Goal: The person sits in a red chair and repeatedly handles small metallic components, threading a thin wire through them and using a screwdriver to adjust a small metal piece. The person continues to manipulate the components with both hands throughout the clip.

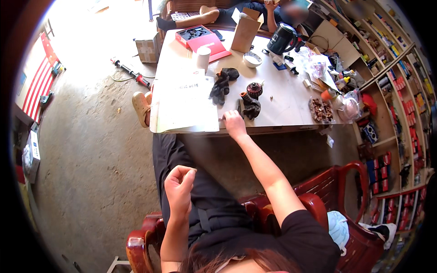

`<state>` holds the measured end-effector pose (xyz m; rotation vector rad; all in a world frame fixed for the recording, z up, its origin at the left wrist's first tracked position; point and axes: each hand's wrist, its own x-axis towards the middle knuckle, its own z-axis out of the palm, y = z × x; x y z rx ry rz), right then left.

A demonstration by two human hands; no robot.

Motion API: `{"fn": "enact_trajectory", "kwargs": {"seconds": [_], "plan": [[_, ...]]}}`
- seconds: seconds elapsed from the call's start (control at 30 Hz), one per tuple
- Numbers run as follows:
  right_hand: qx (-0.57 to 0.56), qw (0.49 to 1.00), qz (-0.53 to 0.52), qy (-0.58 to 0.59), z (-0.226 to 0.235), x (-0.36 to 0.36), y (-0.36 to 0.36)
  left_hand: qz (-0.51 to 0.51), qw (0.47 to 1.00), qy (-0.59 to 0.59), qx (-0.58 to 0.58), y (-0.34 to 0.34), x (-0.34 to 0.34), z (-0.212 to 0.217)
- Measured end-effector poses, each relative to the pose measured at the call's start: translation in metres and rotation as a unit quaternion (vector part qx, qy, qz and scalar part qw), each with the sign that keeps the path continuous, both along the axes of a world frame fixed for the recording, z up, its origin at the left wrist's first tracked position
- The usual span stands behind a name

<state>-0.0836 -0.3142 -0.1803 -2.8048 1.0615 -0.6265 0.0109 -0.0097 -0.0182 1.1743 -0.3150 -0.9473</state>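
Observation:
My left hand (180, 184) is raised over my lap, fingers curled in and thumb pressed against the forefinger. Whether a small thing sits in that pinch is too small to tell. My right hand (234, 124) rests at the table's near edge, beside the right border of the paper sheets (184, 107). Its fingertips are drawn together around something tiny that I cannot make out. Just beyond it lies a dark glove (251, 108) with an orange cuff. A similar pair of dark gloves (220, 89) lies farther left, and a round dark jar-like object (254, 90) stands behind the nearer glove.
The white table (284, 102) also bears a white cup (203, 59), a red box (195, 36), an open carton (246, 32), a bowl (252, 59), a black kettle (282, 39) and a nut tray (321, 110). A person reclines behind it. Stocked shelves (400, 104) stand right.

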Motion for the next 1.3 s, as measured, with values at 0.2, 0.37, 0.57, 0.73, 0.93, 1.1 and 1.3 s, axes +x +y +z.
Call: {"fn": "enact_trajectory", "kwargs": {"seconds": [0.2, 0.37, 0.57, 0.73, 0.93, 1.1, 1.3], "plan": [[-0.102, 0.988, -0.041, 0.105, -0.007, -0.004, 0.007, -0.009, 1.0, -0.011, 0.014, -0.001, -0.004, 0.002], [0.025, 0.997, -0.014, -0.077, 0.022, -0.001, 0.046, 0.009, 1.0, 0.007, 0.003, 0.007, -0.003, 0.002], [0.316, 0.918, -0.031, -0.239, 0.047, 0.001, 0.061, 0.0, 0.999, 0.046, -0.012, 0.003, -0.004, -0.004], [0.619, 0.687, -0.004, -0.381, 0.085, -0.004, 0.094, 0.014, 0.999, 0.044, -0.016, 0.001, -0.001, -0.008], [0.749, 0.518, 0.074, -0.406, 0.115, -0.012, 0.149, 0.008, 1.0, 0.024, 0.002, -0.007, -0.006, -0.015], [0.72, 0.575, 0.099, -0.376, 0.133, -0.017, 0.17, 0.007, 1.0, -0.007, 0.024, -0.006, -0.005, -0.019], [0.611, 0.704, 0.106, -0.345, 0.151, -0.013, 0.183, 0.019, 1.0, 0.019, 0.002, -0.009, -0.008, -0.028]]}}
